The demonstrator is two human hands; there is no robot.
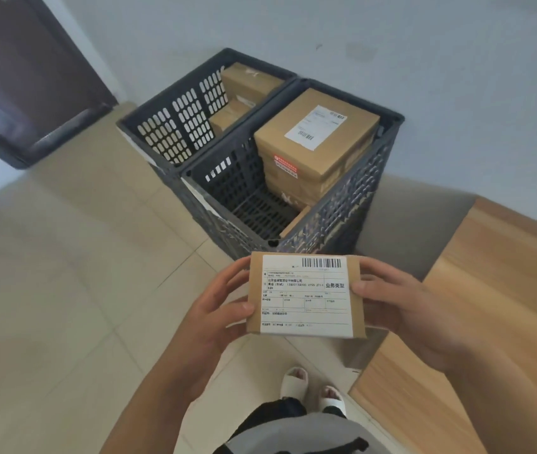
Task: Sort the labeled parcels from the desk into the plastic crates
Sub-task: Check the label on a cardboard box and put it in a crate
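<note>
A small flat cardboard parcel [306, 294] with a white shipping label facing up is held level in front of me. My left hand [219, 309] grips its left edge and my right hand [391, 296] grips its right edge, thumbs on top. Beyond it on the floor stand two dark plastic crates side by side. The near crate [336, 221] holds a stack of labeled cardboard boxes [318, 139] at its far end and another box edge at its near corner. The far crate [175, 126] holds several brown boxes [247, 83].
A wooden desk [477, 306] runs along my right side, its corner close to my right hand. Beige floor tiles [64, 290] spread to the left. A dark door [21, 77] stands at the far left, with a pale wall behind the crates. My feet in white slippers show below.
</note>
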